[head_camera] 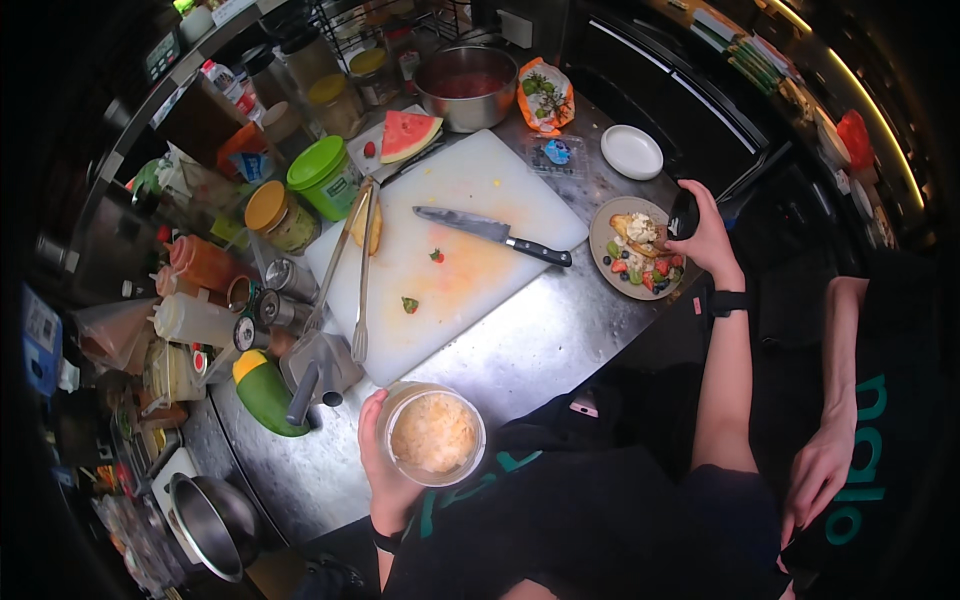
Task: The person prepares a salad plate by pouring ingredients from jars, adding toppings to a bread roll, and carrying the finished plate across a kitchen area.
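In my left hand [386, 450] is a clear plastic tub [435, 435] of pale, crumbly food, held near my body at the counter's front edge. My right hand [701, 232] grips a small black container [682, 215] tilted at the right rim of a beige plate [606, 270]. That plate carries toasted bread with a white creamy topping, cut strawberries, blueberries and green fruit pieces. A chef's knife [480, 227] lies on the white cutting board [480, 322], with strawberry tops [409, 305] and a piece of bread [367, 229] nearby. Metal tongs [363, 292] lie across the board's left side.
A white plate [632, 152], a clear berry box [556, 154], a steel pot [466, 90] and a watermelon wedge [407, 136] stand behind. Jars, squeeze bottles [191, 320] and a mango [266, 397] crowd the left. A co-worker's arm [836, 390] is at the right.
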A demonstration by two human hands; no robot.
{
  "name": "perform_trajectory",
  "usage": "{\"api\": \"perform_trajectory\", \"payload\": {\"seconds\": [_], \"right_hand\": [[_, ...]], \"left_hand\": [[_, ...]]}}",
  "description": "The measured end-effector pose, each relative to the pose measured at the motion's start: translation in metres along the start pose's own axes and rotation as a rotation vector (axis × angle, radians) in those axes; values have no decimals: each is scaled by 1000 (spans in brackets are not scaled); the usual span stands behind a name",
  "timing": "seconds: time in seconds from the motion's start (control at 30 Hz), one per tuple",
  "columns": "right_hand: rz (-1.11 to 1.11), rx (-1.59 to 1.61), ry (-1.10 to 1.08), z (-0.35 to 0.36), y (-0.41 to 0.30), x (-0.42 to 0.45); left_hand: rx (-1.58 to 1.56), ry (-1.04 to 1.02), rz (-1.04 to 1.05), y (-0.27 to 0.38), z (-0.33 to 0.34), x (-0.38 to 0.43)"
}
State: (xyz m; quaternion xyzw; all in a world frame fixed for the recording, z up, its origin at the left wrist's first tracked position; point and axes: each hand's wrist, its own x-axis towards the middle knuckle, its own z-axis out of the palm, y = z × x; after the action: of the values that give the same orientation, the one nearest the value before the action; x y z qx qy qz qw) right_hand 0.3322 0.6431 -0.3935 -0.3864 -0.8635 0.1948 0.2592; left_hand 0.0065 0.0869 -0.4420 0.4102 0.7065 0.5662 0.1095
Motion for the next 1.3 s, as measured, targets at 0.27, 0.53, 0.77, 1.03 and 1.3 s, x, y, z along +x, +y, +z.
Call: {"api": "perform_trajectory", "payload": {"seconds": [0.27, 0.53, 0.77, 1.03, 1.3], "right_hand": [[-57, -57, -248, 1, -32, 31], [-79, -138, -249, -8, -32, 27], [-118, -213, -335, -19, -18, 12], [-96, -256, -77, -34, -22, -6], [-16, 413, 147, -18, -48, -20]], "left_hand": [[33, 15, 26, 3, 0, -6], [60, 43, 21, 5, 2, -8], [60, 18, 13, 5, 3, -5], [60, 5, 53, 2, 3, -2], [109, 9, 50, 14, 6, 2]]}}
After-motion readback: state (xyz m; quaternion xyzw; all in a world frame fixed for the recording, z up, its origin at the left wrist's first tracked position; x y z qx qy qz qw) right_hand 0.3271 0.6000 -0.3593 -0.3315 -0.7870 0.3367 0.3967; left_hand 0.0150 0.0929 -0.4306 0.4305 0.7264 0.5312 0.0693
